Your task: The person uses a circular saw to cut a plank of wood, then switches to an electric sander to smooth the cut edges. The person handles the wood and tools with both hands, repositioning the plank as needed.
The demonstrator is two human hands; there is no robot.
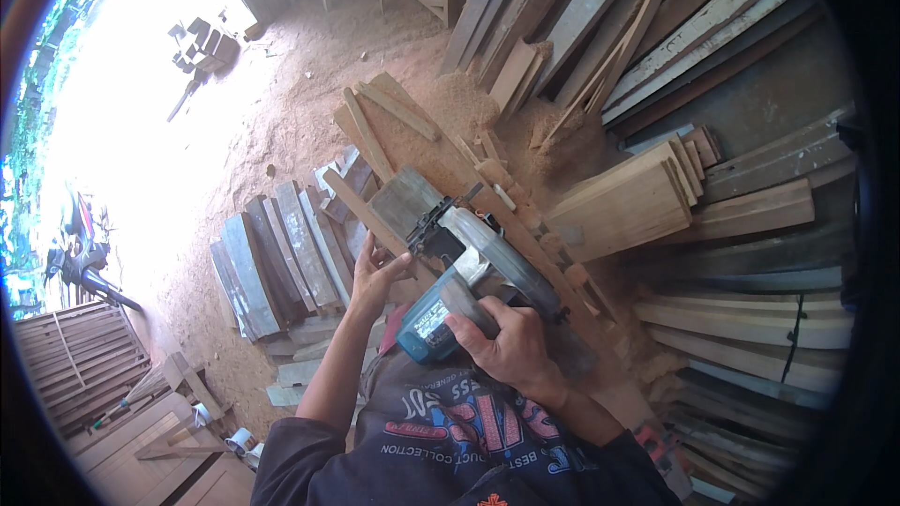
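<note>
Dark cloth of a printed shirt (pixel 450 440) lies nearest to the camera, below the fingers of both hands. Above it, the right hand (pixel 511 347) has its fingers closed around the handle of a circular saw (pixel 487 248), with the thumb pointing to the upper left. So the saw is under and in front of these fingers. Its long axis runs slantwise, from the lower right, beside the right fingers, to the upper left, where the front of its base points away from the body; the teal motor sticks out to the lower left of them. The left hand (pixel 373 279) has thumb and forefinger spread at the near end of a wooden strip (pixel 354 201); whether they grip it, I cannot tell. This strip points away to the upper left from those fingers. Just beyond the saw, a grey board (pixel 406 201) lies beside the strip. To the left of the left fingers are weathered boards (pixel 250 272); well right of the right fingers, pale planks (pixel 623 211) are stacked.
</note>
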